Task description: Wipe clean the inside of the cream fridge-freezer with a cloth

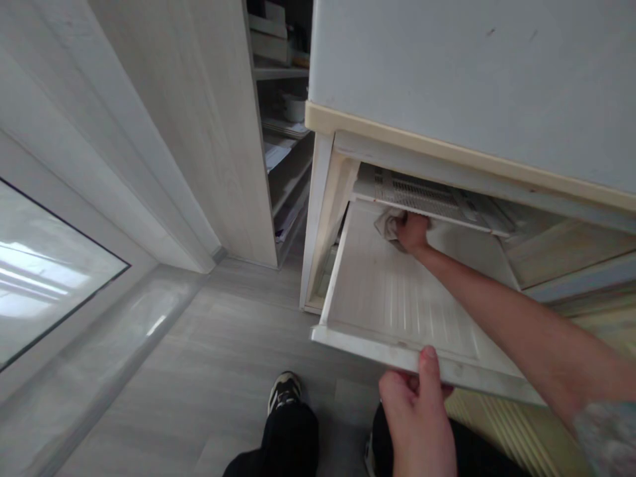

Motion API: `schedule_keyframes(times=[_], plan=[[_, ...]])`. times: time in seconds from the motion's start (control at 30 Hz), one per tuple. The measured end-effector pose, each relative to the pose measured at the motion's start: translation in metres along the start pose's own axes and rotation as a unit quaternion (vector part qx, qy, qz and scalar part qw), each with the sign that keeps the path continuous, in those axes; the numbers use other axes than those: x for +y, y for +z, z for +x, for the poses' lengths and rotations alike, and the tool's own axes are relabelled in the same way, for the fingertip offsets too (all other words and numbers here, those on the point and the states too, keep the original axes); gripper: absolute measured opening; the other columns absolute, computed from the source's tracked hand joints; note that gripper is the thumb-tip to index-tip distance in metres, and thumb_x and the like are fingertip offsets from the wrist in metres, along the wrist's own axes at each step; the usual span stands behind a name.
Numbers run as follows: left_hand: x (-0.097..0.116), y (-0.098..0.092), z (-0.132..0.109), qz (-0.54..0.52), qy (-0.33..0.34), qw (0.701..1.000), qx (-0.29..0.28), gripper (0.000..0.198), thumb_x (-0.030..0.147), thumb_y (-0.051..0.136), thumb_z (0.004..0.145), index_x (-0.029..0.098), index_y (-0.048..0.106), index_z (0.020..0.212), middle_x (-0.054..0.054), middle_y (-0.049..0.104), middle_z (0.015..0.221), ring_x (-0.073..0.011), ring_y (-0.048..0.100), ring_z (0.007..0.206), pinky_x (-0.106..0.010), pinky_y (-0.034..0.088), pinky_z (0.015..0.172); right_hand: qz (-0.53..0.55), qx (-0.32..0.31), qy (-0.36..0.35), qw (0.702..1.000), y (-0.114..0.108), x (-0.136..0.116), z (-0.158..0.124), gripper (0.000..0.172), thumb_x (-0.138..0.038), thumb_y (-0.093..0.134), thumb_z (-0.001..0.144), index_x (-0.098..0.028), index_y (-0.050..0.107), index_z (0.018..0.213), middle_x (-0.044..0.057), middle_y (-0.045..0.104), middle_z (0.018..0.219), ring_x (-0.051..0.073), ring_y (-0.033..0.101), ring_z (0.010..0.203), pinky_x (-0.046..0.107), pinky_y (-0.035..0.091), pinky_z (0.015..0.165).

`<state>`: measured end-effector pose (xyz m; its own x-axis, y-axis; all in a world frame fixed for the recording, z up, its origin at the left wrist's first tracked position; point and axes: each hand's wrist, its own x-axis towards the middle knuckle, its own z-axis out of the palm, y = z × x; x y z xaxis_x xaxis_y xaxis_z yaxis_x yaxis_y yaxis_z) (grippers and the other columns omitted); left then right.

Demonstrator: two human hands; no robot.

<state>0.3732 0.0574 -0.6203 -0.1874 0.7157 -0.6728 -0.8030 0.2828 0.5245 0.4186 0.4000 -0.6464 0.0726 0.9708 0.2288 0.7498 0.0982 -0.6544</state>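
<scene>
A pale, shallow drawer or tray (368, 278) with ridges in its bottom is pulled partway out of a white cabinet. My left hand (420, 404) grips its front edge, thumb on top and fingers curled beneath. Reaching in from the right, my right hand (413, 232) presses a crumpled light cloth (387, 225) against the tray's surface near the back. Just above that hand is a slotted white panel (422, 192).
The white cabinet top (467, 79) with a cream edge spans the upper right. Open shelves (285, 73) holding papers and a bowl stand behind it. A glazed door (50, 265) is at left. My shoe (285, 391) rests on the grey floor (223, 344).
</scene>
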Motion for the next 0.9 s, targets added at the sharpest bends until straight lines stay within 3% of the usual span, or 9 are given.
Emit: schedule_keyframes(times=[0.2, 0.3, 0.4, 0.5, 0.6, 0.7, 0.77, 0.87, 0.9], plan=[[-0.004, 0.002, 0.005, 0.021, 0.026, 0.999, -0.005, 0.076, 0.083, 0.080, 0.063, 0.014, 0.071, 0.091, -0.017, 0.078, 0.090, -0.0316, 0.077, 0.085, -0.040, 0.066, 0.074, -0.030, -0.070, -0.135, 0.988, 0.062, -0.064, 0.003, 0.022, -0.021, 0.065, 0.087, -0.015, 0.067, 0.108, 0.019, 0.070, 0.119, 0.033, 0.062, 0.120, 0.044, 0.045, 0.110], [-0.005, 0.002, 0.007, 0.013, 0.028, 0.999, -0.016, 0.072, 0.081, 0.080, 0.065, 0.014, 0.071, 0.091, -0.017, 0.077, 0.091, -0.0319, 0.077, 0.085, -0.040, 0.065, 0.074, 0.000, -0.117, -0.148, 0.982, 0.065, -0.071, -0.002, 0.027, -0.017, 0.070, 0.081, -0.014, 0.066, 0.108, 0.017, 0.071, 0.115, 0.028, 0.065, 0.109, 0.040, 0.051, 0.101], [-0.005, 0.002, 0.007, 0.000, 0.018, 0.999, -0.028, 0.069, 0.078, 0.082, 0.066, 0.015, 0.071, 0.090, -0.018, 0.078, 0.093, -0.0328, 0.077, 0.088, -0.041, 0.065, 0.076, 0.086, -0.207, -0.148, 0.963, 0.053, -0.065, -0.030, 0.035, -0.011, 0.072, 0.076, -0.014, 0.065, 0.110, 0.011, 0.073, 0.114, 0.022, 0.068, 0.103, 0.035, 0.053, 0.097], [-0.004, 0.003, 0.007, 0.003, 0.020, 1.000, -0.021, 0.069, 0.079, 0.082, 0.066, 0.015, 0.070, 0.090, -0.018, 0.078, 0.093, -0.0332, 0.077, 0.089, -0.041, 0.066, 0.077, 0.163, -0.339, -0.150, 0.914, 0.036, -0.061, -0.083, 0.036, -0.010, 0.076, 0.070, -0.014, 0.068, 0.105, 0.006, 0.073, 0.110, 0.019, 0.068, 0.098, 0.032, 0.055, 0.092], [-0.005, 0.004, 0.009, 0.025, 0.034, 0.999, 0.000, 0.072, 0.081, 0.080, 0.066, 0.014, 0.069, 0.087, -0.016, 0.076, 0.086, -0.0320, 0.076, 0.083, -0.041, 0.065, 0.074, 0.190, -0.515, -0.162, 0.820, 0.019, -0.068, -0.142, 0.025, -0.013, 0.074, 0.072, -0.013, 0.071, 0.096, 0.002, 0.072, 0.095, 0.016, 0.066, 0.084, 0.027, 0.054, 0.080], [-0.004, 0.003, 0.010, 0.019, 0.033, 0.999, 0.010, 0.074, 0.083, 0.081, 0.062, 0.013, 0.068, 0.083, -0.016, 0.075, 0.081, -0.0318, 0.076, 0.079, -0.041, 0.065, 0.073, 0.170, -0.597, -0.228, 0.750, -0.001, -0.081, -0.175, 0.026, -0.006, 0.062, 0.074, -0.015, 0.073, 0.096, -0.001, 0.070, 0.086, 0.014, 0.064, 0.080, 0.024, 0.052, 0.077], [-0.003, 0.003, 0.010, 0.005, 0.023, 1.000, 0.000, 0.076, 0.082, 0.083, 0.061, 0.011, 0.069, 0.086, -0.017, 0.076, 0.085, -0.0326, 0.077, 0.083, -0.041, 0.066, 0.074, 0.115, -0.544, -0.286, 0.781, -0.016, -0.089, -0.174, 0.030, -0.002, 0.059, 0.072, -0.016, 0.074, 0.094, 0.000, 0.071, 0.086, 0.015, 0.065, 0.083, 0.025, 0.051, 0.082], [-0.002, 0.002, 0.009, -0.004, 0.016, 1.000, -0.013, 0.078, 0.082, 0.083, 0.060, 0.011, 0.070, 0.091, -0.017, 0.077, 0.088, -0.0323, 0.077, 0.085, -0.040, 0.066, 0.075, -0.059, -0.325, -0.315, 0.890, -0.028, -0.092, -0.142, 0.029, -0.003, 0.058, 0.075, -0.015, 0.076, 0.095, 0.010, 0.075, 0.099, 0.025, 0.068, 0.101, 0.036, 0.051, 0.098], [-0.001, 0.003, 0.009, -0.007, 0.016, 1.000, -0.010, 0.079, 0.083, 0.083, 0.059, 0.012, 0.071, 0.091, -0.017, 0.078, 0.088, -0.0319, 0.077, 0.084, -0.040, 0.066, 0.075, -0.121, -0.251, -0.314, 0.908, -0.027, -0.090, -0.127, 0.031, -0.003, 0.057, 0.078, -0.014, 0.077, 0.098, 0.015, 0.075, 0.106, 0.029, 0.067, 0.110, 0.040, 0.049, 0.103]])
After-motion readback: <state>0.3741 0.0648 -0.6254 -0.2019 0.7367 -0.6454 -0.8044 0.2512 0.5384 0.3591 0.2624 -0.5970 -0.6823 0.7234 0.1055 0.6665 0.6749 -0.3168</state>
